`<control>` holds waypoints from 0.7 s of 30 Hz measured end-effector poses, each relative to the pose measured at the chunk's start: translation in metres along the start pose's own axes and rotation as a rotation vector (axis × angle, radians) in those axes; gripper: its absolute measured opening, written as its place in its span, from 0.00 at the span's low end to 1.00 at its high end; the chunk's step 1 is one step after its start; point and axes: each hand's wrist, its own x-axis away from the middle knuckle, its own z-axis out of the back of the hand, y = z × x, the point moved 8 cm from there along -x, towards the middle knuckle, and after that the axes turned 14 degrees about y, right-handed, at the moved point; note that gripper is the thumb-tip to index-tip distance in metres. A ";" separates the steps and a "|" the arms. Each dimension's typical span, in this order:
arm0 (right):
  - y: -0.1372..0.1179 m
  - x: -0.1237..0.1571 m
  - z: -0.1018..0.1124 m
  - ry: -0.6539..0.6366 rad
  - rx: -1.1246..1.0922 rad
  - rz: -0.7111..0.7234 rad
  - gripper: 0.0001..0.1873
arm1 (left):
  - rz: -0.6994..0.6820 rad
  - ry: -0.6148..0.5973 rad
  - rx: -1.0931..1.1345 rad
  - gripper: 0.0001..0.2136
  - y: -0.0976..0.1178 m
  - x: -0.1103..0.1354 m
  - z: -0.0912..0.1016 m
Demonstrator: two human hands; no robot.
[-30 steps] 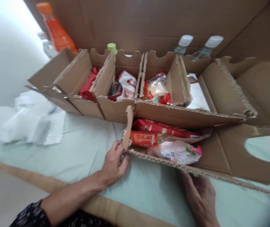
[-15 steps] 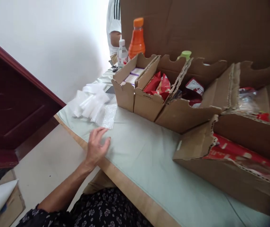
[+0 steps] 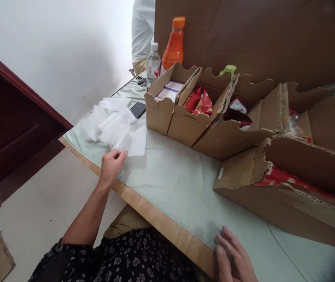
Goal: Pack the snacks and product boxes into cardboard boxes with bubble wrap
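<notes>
My left hand (image 3: 113,164) pinches the near edge of a translucent bubble-wrap bag (image 3: 123,143), at the front of a loose pile of such bags (image 3: 105,119) on the left end of the table. Thumb and forefinger are pressed together on it. My right hand (image 3: 234,256) hovers over or rests on the table's front edge at the lower right; which of these I cannot tell. Its fingers are stretched out and it holds nothing. Ahead of it stands a cardboard bin (image 3: 243,196) with red packets (image 3: 296,182) inside.
A row of cardboard bins (image 3: 185,125) runs along the back of the green-covered table (image 3: 167,172), holding red packets and white-purple boxes (image 3: 170,90). Behind stand a clear bottle (image 3: 153,64) and an orange bottle (image 3: 173,47). A phone (image 3: 138,110) lies near the bags. A person (image 3: 142,33) is beyond.
My left hand has gone from reaching with spread fingers to pinching a bubble-wrap bag. My right hand has come into view at the lower right. The camera view has shifted slightly.
</notes>
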 end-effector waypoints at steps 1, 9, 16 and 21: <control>-0.006 -0.001 -0.004 -0.010 -0.011 0.008 0.14 | 0.036 -0.024 0.060 0.14 -0.001 0.009 0.002; -0.104 -0.032 -0.070 -0.132 -0.139 0.342 0.17 | 0.252 -0.159 0.339 0.18 -0.019 0.057 0.008; -0.172 -0.083 -0.175 -0.395 -0.014 0.616 0.32 | 0.157 -0.165 0.390 0.15 -0.019 0.063 0.018; -0.203 -0.102 -0.227 -0.461 -0.013 0.625 0.13 | 0.155 -0.184 0.367 0.26 -0.027 0.050 0.005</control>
